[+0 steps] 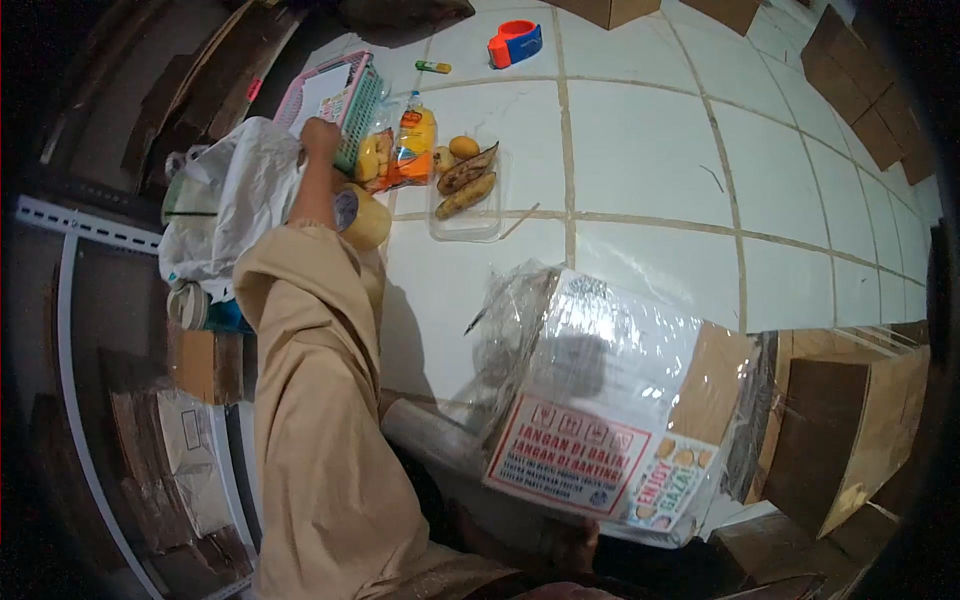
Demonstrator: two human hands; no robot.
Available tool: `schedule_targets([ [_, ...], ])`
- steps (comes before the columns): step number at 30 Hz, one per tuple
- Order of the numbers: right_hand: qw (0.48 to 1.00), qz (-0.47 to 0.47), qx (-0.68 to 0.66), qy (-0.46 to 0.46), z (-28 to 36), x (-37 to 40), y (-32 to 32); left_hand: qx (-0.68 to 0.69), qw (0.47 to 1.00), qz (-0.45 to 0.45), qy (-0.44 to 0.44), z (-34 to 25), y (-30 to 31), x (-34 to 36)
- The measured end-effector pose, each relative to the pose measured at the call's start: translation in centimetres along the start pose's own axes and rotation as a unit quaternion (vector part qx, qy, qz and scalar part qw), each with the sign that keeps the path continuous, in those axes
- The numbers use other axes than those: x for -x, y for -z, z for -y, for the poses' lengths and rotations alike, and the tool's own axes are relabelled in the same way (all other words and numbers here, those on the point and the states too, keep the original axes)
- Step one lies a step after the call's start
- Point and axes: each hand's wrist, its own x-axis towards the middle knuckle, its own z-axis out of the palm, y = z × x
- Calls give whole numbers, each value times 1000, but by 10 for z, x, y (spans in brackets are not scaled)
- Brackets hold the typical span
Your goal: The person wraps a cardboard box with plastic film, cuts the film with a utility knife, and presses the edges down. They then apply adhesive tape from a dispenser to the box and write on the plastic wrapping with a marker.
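My left hand (320, 140), at the end of a beige sleeve (325, 400), reaches forward to the upper left. Its fingers are curled at the edge of a crumpled white plastic bag (245, 190), right beside a pink and green plastic basket (355, 120). Below the wrist lies a roll of tape (362, 217). A large carton (600, 400) wrapped in clear film, with red printed lettering, sits on the floor in front of me. My right hand does not show.
A clear plastic tray (465, 228) holds brown tubers (466, 196). Beside it stand a yellow-orange packet (414, 140) and an orange and blue tape dispenser (515, 45) farther off. Metal shelving (90, 228) lines the left; cardboard boxes (840, 430) stand at right.
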Motion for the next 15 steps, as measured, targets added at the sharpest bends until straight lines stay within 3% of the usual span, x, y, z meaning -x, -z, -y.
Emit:
schedule_targets([
  [6,993,-77,19,-91,-7,-24,9,-44,974,192,114,61,-67,-42],
  [8,987,-103,20,-122,-10,-23,13,12,889,356,286,59,-56,-56],
  [9,984,-112,19,-135,-11,-23,12,79,891,282,347,41,-39,-45],
  [10,982,-118,17,-146,-12,-25,11,76,893,282,343,30,-31,-37],
  [12,977,-134,15,-165,-12,-23,10,-89,976,65,189,11,-18,-22],
  [13,975,-142,18,-172,-10,-22,12,-86,976,65,188,-7,-9,-11],
  [15,970,-157,23,-184,-5,-19,16,-103,988,-59,101,-50,16,8],
])
